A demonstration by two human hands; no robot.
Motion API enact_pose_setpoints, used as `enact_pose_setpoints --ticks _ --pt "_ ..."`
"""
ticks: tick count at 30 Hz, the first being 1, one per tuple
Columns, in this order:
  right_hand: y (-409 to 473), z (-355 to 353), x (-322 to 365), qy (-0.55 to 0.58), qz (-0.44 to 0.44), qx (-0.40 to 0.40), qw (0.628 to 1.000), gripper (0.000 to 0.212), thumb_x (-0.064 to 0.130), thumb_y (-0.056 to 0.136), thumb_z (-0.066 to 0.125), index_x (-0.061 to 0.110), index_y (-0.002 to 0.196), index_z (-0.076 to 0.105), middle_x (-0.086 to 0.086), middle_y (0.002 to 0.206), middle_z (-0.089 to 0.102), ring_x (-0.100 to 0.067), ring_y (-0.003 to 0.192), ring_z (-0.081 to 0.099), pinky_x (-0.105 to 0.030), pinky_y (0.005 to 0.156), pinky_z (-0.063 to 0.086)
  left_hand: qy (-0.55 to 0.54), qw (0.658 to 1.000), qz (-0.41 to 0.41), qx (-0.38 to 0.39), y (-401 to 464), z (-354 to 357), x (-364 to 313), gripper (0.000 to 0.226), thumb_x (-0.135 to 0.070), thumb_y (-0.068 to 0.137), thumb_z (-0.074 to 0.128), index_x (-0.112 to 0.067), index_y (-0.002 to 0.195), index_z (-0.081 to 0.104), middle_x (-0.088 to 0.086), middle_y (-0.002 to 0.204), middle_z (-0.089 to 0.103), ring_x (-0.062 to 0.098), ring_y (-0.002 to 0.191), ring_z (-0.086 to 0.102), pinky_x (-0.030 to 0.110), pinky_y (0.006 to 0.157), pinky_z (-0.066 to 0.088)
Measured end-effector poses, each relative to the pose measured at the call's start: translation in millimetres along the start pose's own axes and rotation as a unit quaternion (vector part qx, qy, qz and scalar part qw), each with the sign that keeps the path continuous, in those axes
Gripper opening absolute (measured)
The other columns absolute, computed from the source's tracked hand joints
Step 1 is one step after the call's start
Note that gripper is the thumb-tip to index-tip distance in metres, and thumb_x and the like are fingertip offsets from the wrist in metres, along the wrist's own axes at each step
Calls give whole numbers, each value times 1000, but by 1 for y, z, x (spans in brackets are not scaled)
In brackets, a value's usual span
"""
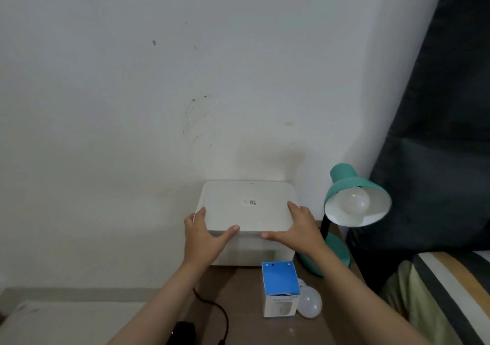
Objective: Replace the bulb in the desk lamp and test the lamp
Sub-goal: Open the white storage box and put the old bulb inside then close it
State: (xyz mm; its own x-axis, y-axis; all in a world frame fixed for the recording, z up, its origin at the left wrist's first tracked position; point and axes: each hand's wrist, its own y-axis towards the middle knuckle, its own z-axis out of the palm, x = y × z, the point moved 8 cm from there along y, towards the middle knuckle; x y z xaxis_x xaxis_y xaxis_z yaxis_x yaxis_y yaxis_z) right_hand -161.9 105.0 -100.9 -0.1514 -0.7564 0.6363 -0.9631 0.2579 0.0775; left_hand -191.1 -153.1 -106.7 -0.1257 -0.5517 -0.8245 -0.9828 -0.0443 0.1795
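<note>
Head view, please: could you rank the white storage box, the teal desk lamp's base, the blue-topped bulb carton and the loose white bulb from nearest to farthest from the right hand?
1. White storage box: under the right hand, touching.
2. Teal desk lamp's base: just right, below the wrist.
3. Blue-topped bulb carton: nearer the camera.
4. Loose white bulb: beside the carton, slightly farther.

Dim, flat, greyish light; soft shadows, slight blur, wide-angle bending at edges.
</note>
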Motion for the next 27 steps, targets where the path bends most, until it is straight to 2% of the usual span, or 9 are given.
enact_pose_setpoints --ticks 3,5,8,13,18,21,24,27 --pt "-4 -4 4 9 -17 -19 1000 129 88 35 62 17 139 35 -7 126 43 -25 120 40 -40 99 42 -11 1000 7 -6 -1 -2 -1 103 -57 61 78 -9 140 32 10 138 33 25 130 38 36 109 36" --pt "-6 -6 6 15 -23 -31 999 132 89 35 60 17 141 31 -8 131 41 -25 125 36 -42 102 39 -12 1000 21 -10 -2 -4 -5 104 -58 61 77 -11 141 31 9 140 31 24 131 37 37 109 36" --pt "-7 -14 14 19 -27 -37 999 133 87 38 62 17 145 24 -10 140 34 -27 131 29 -45 107 35 -6 998 52 -24 1 -13 -20 101 -52 63 79 -11 141 31 10 143 28 24 132 37 34 107 37" --pt "-29 -39 39 20 -48 -72 996 126 77 49 70 16 147 20 -10 147 26 -26 135 24 -41 109 29 -10 995 82 -48 -12 -38 -48 98 -47 65 80 -12 142 32 8 146 26 21 136 32 26 103 32" --pt "-108 -50 45 -2 -85 -81 993 124 79 52 66 17 147 16 -7 147 22 -25 134 21 -40 110 27 6 993 106 -46 -93 -68 -50 97 -56 64 69 -15 143 32 7 149 28 19 135 32 28 104 33" --pt "-170 -54 27 -23 -95 -74 992 123 86 50 57 16 145 21 -11 145 27 -28 132 27 -44 107 31 6 995 99 -19 -160 -73 -30 92 -55 65 74 -18 141 38 5 148 34 14 133 36 35 106 39" --pt "-234 -50 -3 -53 -86 -43 994 122 88 53 53 20 146 16 -11 148 22 -29 134 23 -46 107 32 2 998 69 14 -226 -63 -14 87 -45 66 77 -19 140 40 2 150 34 5 131 30 25 106 31" --pt "-291 -38 -41 -56 -45 -19 997 125 93 50 47 20 147 15 -12 149 21 -30 135 22 -44 107 31 6 998 32 50 -284 -46 5 88 -45 67 77 -21 142 38 0 150 31 9 135 28 24 107 27"
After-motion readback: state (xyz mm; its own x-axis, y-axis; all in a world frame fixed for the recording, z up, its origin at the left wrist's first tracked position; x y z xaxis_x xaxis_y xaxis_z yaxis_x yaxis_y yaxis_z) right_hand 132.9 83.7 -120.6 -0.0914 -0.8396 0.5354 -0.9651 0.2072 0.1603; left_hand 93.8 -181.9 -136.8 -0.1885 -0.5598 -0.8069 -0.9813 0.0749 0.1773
